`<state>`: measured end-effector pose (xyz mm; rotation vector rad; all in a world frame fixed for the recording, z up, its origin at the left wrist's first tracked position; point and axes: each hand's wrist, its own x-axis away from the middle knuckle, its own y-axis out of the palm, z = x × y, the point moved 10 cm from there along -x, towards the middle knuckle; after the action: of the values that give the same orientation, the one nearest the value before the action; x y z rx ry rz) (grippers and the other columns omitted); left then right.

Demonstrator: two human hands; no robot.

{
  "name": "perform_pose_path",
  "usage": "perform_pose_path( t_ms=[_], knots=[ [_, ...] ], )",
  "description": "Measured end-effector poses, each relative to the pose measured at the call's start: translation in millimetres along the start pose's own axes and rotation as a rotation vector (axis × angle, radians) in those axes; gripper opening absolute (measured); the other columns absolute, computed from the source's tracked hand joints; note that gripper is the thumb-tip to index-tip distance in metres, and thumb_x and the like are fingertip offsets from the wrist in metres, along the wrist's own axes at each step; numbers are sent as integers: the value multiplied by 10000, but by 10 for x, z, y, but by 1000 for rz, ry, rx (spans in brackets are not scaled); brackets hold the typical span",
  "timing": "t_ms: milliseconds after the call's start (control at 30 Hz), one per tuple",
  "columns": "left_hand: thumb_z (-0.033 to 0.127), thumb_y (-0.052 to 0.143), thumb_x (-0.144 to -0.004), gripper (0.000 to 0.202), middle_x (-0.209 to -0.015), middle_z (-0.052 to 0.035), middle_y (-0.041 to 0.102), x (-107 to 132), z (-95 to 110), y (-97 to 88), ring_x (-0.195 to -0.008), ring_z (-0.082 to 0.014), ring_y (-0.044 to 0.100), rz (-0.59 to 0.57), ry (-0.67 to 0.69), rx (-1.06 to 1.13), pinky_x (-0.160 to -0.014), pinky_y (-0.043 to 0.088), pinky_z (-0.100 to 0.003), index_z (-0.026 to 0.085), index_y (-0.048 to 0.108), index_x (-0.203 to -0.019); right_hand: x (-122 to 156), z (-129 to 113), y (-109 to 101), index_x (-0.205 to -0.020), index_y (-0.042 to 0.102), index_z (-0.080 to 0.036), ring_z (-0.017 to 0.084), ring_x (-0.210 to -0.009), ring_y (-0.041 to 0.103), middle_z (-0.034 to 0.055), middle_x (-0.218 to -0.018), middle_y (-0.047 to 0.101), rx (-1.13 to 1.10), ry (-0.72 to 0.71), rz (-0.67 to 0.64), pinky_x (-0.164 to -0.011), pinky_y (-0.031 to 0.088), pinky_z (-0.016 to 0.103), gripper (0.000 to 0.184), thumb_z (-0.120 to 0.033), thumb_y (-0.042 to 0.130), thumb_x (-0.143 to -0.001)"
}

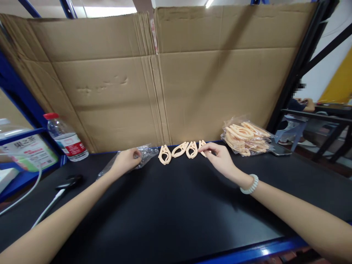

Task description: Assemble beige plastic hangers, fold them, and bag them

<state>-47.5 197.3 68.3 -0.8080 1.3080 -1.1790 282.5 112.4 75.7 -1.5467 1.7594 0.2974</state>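
Observation:
Several peach plastic pieces that look like folded travel hangers stand in a row along the back of the black table. These are the leftmost hanger (165, 154), a tilted hanger (180, 149), an upright hanger (191, 150) and the rightmost hanger (202, 143). My right hand (220, 159) has its thumb and finger closed at the rightmost hanger, partly covering it. Left of the row, my left hand (128, 160) is curled over a crumpled clear plastic bag (148, 152); its fingertips are partly hidden.
A clear bag of peach hangers (244, 137) lies at the back right, beside a phone (280, 149). A red-capped bottle (67, 139) and a black device with a white cable (68, 181) are at left. Cardboard (220, 84) walls the back. Another person sits far right.

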Motion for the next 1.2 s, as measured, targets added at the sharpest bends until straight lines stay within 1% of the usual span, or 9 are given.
perform_pose_path(
  t_ms=[100, 233, 300, 400, 500, 600, 800, 1000, 1200],
  knots=[
    [263, 462, -712, 245, -984, -52, 739, 88, 175, -220, -965, -261, 672, 40, 89, 69, -866, 483, -335, 204, 634, -876, -85, 57, -196, -812, 712, -168, 182, -736, 635, 56, -815, 704, -16, 40, 71, -671, 487, 309, 200, -221, 520, -792],
    [291, 456, -756, 208, -1011, -5, 734, 314, 630, -451, -998, -211, 661, 30, 279, 187, -927, 474, -302, 216, 621, -858, -193, 129, -445, -785, 707, -181, 182, -731, 645, 48, -790, 708, -45, 87, 151, -673, 500, 309, 166, -241, 554, -758],
    [277, 458, -787, 184, -1002, -23, 732, 501, 947, -570, -971, -218, 665, 35, 460, 316, -891, 496, -325, 208, 623, -830, -233, 163, -535, -771, 705, -187, 184, -740, 648, 43, -782, 707, -55, 108, 181, -691, 506, 315, 157, -249, 564, -739],
    [216, 469, -823, 170, -987, -23, 724, 778, 1298, -616, -958, -199, 659, -6, 647, 428, -875, 506, -319, 211, 638, -830, -260, 201, -569, -762, 703, -186, 188, -754, 653, 45, -778, 707, -60, 133, 182, -706, 510, 321, 160, -260, 566, -729],
    [154, 465, -844, 195, -1017, -30, 709, 976, 1491, -518, -1002, -188, 643, -51, 717, 503, -907, 501, -323, 210, 647, -886, -235, 193, -472, -761, 708, -181, 181, -707, 649, 46, -763, 706, -56, 157, 127, -650, 506, 303, 152, -255, 578, -734],
    [97, 495, -799, 294, -1182, -45, 652, 1155, 1663, -281, -1111, -199, 595, -158, 779, 505, -994, 463, -364, 219, 637, -1026, -187, 47, -276, -778, 704, -178, 178, -705, 645, 47, -778, 707, -27, 112, -4, -638, 498, 298, 148, -250, 575, -774],
    [58, 525, -747, 266, -1159, -60, 627, 1324, 1801, -16, -1068, -208, 587, -273, 782, 544, -941, 493, -359, 218, 617, -937, 47, -408, 264, -898, 711, -201, 165, -792, 638, 34, -878, 707, 126, -168, -475, -747, 492, 302, 164, -173, 551, -877],
    [54, 572, -768, 235, -1006, -19, 644, 1439, 1814, 122, -939, -192, 588, -355, 843, 471, -860, 493, -328, 241, 670, -871, 332, -421, 579, -972, 690, -186, 184, -862, 596, 43, -900, 663, 220, -294, -778, -804, 469, 303, 162, -209, 724, -816],
    [98, 632, -798, 275, -1004, -23, 664, 1463, 1833, 161, -938, -192, 603, -473, 850, 535, -852, 497, -318, 251, 690, -1018, 566, -274, 729, -954, 647, -149, 137, -710, 540, 3, -828, 588, 262, -180, -1068, -659, 441, 238, 343, -266, 841, -697]
  ],
)
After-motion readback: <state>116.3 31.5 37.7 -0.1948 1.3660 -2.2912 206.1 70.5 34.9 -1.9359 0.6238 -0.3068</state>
